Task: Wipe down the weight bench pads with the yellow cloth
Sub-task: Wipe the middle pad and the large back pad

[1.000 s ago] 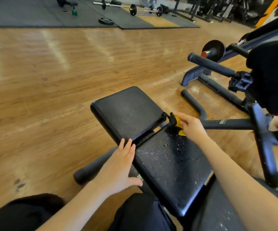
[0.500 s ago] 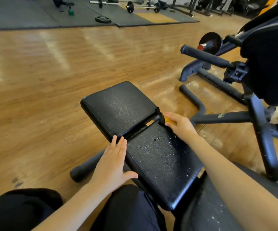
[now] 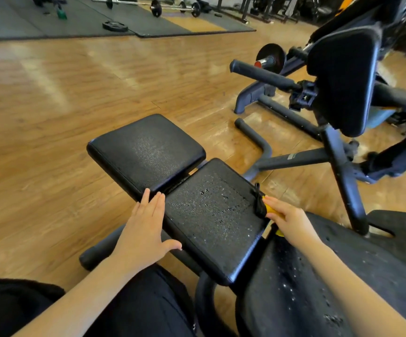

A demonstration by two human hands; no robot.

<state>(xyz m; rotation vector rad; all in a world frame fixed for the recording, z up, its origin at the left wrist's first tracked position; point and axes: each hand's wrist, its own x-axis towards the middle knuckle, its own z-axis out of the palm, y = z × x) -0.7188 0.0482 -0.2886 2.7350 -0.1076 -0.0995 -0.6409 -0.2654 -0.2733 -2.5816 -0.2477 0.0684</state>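
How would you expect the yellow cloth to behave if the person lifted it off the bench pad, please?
Probably floppy: the yellow cloth sits bunched under the right hand, with a bit hanging below the wet middle pad. Likely light, perhaps damp and clingy given the droplets.

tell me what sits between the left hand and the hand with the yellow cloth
The head view shows the middle bench pad, beaded with droplets, between the left hand and the right hand, which holds the yellow cloth.
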